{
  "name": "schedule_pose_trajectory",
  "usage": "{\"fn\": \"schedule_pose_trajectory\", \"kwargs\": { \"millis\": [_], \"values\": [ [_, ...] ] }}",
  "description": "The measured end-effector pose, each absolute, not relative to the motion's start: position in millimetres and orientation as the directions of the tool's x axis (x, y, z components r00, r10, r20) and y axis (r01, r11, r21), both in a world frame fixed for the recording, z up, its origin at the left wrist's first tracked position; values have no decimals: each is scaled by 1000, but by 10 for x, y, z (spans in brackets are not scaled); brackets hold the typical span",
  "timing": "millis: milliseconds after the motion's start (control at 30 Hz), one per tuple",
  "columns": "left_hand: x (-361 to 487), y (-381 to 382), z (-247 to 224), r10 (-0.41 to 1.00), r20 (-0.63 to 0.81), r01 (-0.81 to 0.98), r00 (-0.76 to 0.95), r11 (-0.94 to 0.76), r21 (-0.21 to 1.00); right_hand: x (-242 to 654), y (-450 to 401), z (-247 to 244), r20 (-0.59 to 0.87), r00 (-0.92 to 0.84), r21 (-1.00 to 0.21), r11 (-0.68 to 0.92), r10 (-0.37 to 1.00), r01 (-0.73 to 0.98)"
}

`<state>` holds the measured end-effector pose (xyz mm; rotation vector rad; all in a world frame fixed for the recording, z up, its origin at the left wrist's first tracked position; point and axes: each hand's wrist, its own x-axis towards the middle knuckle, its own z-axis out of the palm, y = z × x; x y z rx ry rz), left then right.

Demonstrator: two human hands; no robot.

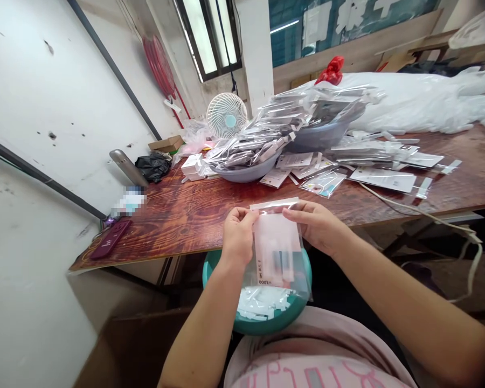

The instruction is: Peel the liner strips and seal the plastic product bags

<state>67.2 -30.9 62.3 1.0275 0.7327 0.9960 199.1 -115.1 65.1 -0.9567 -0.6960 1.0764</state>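
Note:
A clear plastic bag [278, 250] with a pale printed card inside hangs between my two hands, its flap edge uppermost. My left hand [239, 231] pinches the bag's upper left corner between thumb and fingers. At the upper right corner, my right hand [317, 222] is closed on the same bag, thumb on the front. Below it, a teal basin [272, 325] sits by my lap, holding many small white strips. The bag hides part of that basin.
Two grey basins piled with packed bags, the nearer basin [248, 173] and the farther basin [321, 137], stand on the wooden table [194, 215]. More packed cards [382, 178] lie at right beside a cable [412, 207]. A fan [227, 116] stands behind; a phone [111, 238] lies left.

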Motion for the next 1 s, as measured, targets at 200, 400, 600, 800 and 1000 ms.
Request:
{"fn": "schedule_pose_trajectory", "kwargs": {
  "millis": [200,400,600,800,1000],
  "values": [
    [725,-311,581,892,-66,-434,447,281,856,1780,-1071,502,-98,590,-787,301,801,-539],
    [717,-379,598,895,61,-595,441,242,766,1677,-1070,603,-17,686,-764,433,727,-479],
    [714,-406,633,884,118,-632,453,225,742,1640,-1082,639,22,740,-792,463,673,-397],
    [737,-340,574,895,107,-601,434,199,774,1666,-1036,645,77,771,-787,513,633,-342],
    [731,-272,563,881,88,-539,465,203,818,1680,-1004,591,162,795,-790,560,584,-250]
  ]
}}
